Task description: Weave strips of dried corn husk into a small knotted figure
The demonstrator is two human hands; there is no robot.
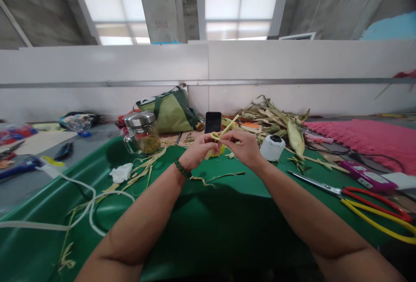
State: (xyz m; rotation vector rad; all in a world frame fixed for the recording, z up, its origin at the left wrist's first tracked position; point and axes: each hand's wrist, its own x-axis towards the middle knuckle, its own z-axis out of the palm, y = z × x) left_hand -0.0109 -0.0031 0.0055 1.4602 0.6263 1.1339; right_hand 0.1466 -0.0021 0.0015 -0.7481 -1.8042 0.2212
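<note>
My left hand (pixel 198 150) and my right hand (pixel 244 147) meet above the green mat (pixel 201 225), both pinched on a pale yellow corn husk strip (pixel 224 130) that is bent into a small loop, one end sticking up to the right. A green bead bracelet (pixel 182 168) circles my left wrist. Loose husk strands (pixel 214 179) lie on the mat just below the hands.
A lidded glass jar (pixel 143 134) and a green bag (pixel 169 111) stand at the back left, and a black phone (pixel 213 121) is propped behind the hands. At the right lie a corn husk pile (pixel 276 124), a white round device (pixel 272 147), red-and-yellow scissors (pixel 357 197) and a pink mat (pixel 367 137). A white cable (pixel 81 206) crosses the left.
</note>
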